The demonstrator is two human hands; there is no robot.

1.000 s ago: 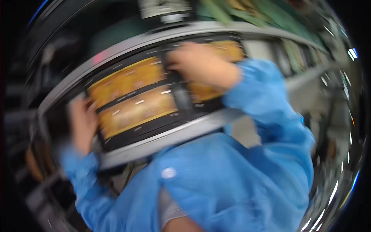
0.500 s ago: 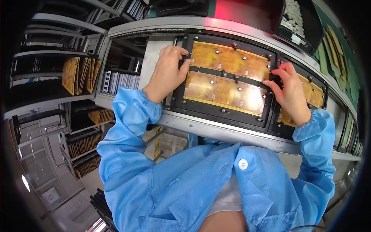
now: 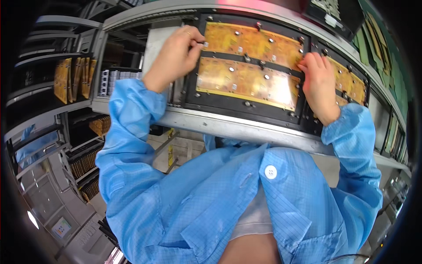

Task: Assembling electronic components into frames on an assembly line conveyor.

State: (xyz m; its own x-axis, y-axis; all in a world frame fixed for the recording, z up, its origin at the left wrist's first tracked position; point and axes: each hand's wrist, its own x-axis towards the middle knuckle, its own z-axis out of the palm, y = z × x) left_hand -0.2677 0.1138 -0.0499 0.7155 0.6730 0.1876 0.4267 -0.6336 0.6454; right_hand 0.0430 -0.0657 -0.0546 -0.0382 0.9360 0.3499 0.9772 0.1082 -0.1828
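Left hand (image 3: 178, 53) and right hand (image 3: 317, 81), fingers drawn together (clamped or not, I cannot tell), are at opposite ends of the upper amber board (image 3: 253, 43), inside a black frame (image 3: 220, 102); apparently two-handed edge handling, calling for even touch.

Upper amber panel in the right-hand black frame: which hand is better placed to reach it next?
Likely the right hand, close beside that panel. The left hand is farther off, at the left end of the other upper amber panel.

1 head-worn fisheye looks down, near the amber boards (image 3: 244, 80); rim seems unclear.
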